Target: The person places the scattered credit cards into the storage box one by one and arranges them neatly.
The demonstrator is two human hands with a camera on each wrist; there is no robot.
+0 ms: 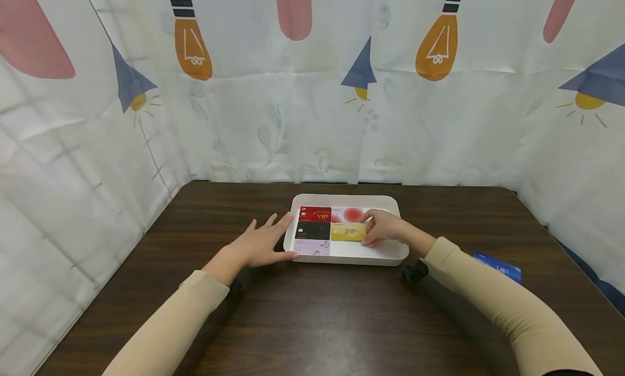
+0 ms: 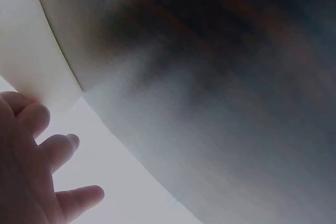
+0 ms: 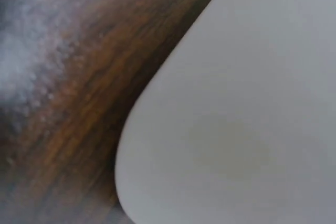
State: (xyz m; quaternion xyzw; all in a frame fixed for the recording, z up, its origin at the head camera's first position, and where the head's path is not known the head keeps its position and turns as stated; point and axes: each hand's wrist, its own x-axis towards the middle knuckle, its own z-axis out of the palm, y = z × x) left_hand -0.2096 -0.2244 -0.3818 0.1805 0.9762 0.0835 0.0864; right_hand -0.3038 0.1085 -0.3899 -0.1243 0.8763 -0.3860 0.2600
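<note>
A white tray (image 1: 371, 254) lies on the dark wooden table, holding several cards. On its left side a red VIP card (image 1: 312, 214), a black card (image 1: 312, 231) and a lilac card (image 1: 312, 248) form a column. My right hand (image 1: 383, 227) pinches the right end of a yellow card (image 1: 346, 232) beside the black one. Above that lies a pale card with red circles (image 1: 349, 215), partly behind my fingers. With fingers spread, my left hand (image 1: 261, 244) touches the tray's left edge. Its fingers (image 2: 58, 153) also show in the left wrist view.
A blue VIP card (image 1: 503, 267) lies on the table (image 1: 337, 316) to the right, partly hidden by my right sleeve (image 1: 488, 294). Behind the table hangs a white patterned curtain (image 1: 312, 126). The right wrist view shows only the tray's rounded corner (image 3: 220, 87) and table surface.
</note>
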